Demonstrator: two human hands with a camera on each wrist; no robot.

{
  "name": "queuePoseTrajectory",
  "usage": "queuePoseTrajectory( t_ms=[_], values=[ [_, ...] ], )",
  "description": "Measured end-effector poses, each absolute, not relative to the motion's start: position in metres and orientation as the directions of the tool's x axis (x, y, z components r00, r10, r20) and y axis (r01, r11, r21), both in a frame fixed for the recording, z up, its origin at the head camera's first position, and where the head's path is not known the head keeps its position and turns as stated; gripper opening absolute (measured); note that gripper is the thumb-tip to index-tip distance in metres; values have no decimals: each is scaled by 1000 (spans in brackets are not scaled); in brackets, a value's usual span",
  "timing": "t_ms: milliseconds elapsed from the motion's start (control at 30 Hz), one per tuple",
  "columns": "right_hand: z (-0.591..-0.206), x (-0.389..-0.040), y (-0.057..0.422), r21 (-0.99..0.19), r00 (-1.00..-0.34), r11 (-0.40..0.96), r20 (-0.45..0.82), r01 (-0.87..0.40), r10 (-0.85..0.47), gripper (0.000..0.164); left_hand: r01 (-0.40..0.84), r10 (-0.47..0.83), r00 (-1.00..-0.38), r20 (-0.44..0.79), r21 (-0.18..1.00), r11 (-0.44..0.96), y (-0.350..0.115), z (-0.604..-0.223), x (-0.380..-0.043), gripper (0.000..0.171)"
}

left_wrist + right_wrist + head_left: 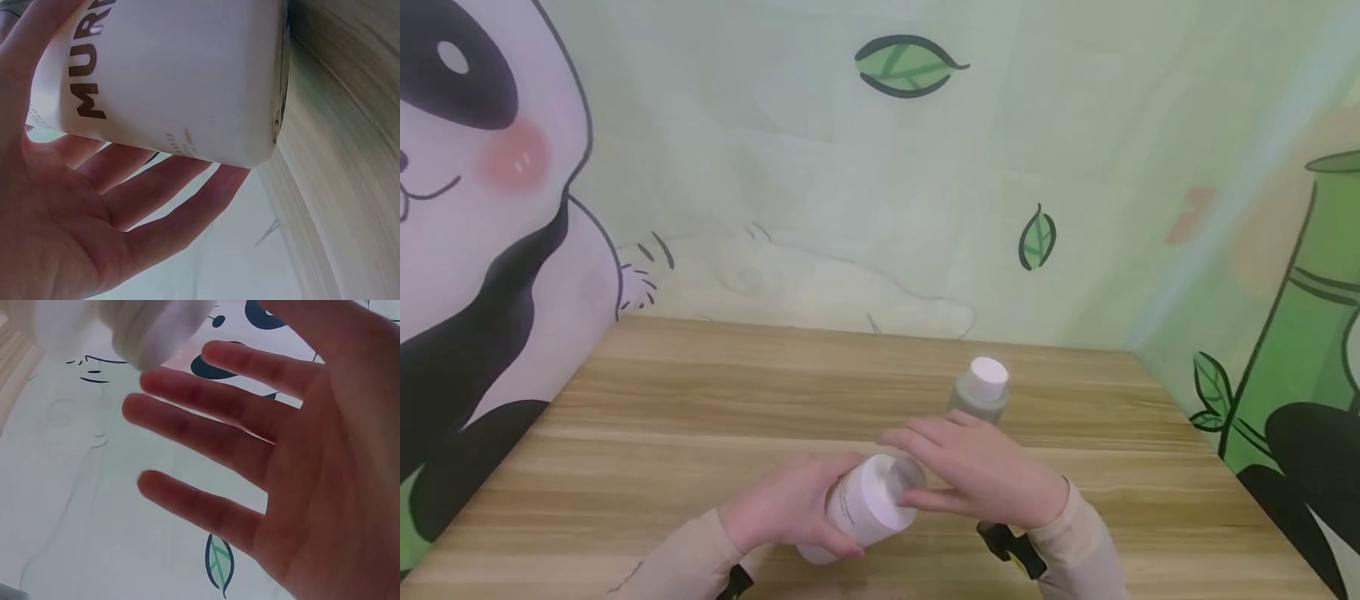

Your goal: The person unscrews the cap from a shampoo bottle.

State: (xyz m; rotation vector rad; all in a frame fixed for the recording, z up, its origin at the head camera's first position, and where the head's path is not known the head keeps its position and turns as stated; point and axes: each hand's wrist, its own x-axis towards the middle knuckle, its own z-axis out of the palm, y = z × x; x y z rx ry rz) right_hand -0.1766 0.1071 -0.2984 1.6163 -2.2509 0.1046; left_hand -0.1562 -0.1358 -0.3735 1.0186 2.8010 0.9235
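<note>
My left hand [797, 504] grips a white bottle [861, 504] round its body, tilted with its top toward the right. In the left wrist view dark letters run along the bottle [169, 75]; its base is off the wood. My right hand [973, 471] is at the bottle's pale cap [906, 477], fingers stretched out. In the right wrist view those fingers [200, 437] are straight and spread beside the blurred cap [159, 331]. Whether the thumb touches the cap, I cannot tell.
Behind my right hand a second bottle, grey-green with a white cap [988, 377], stands upright, its lower part hidden. The wooden tabletop [700, 400] ends at a pale green wall [820, 167] printed with a panda, leaves and bamboo.
</note>
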Motion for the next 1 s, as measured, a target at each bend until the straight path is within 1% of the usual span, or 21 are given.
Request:
queuePoseTrajectory(
  t_ms=[233,367,500,633,867,1000],
  values=[
    [-300,-179,109,218,-253,351,378,-911,-890,36,554,585,-797,146,564,613,-135,-374,-154,70],
    [-300,-179,109,234,-245,348,378,-908,-893,32,559,588,-794,155,567,605,-135,-375,-155,69],
    [-300,-180,109,233,-248,347,366,-909,-897,31,558,591,-792,152,572,601,-135,-375,-156,68],
    [-299,-179,109,197,-255,332,334,-922,-907,30,555,588,-795,149,573,604,-135,-375,-157,69],
    [-297,-176,108,163,-211,269,306,-949,-928,36,546,589,-796,141,588,597,-136,-373,-157,71],
    [-297,-176,108,152,-218,274,305,-950,-927,38,548,591,-794,142,587,596,-136,-372,-157,72]
  ],
)
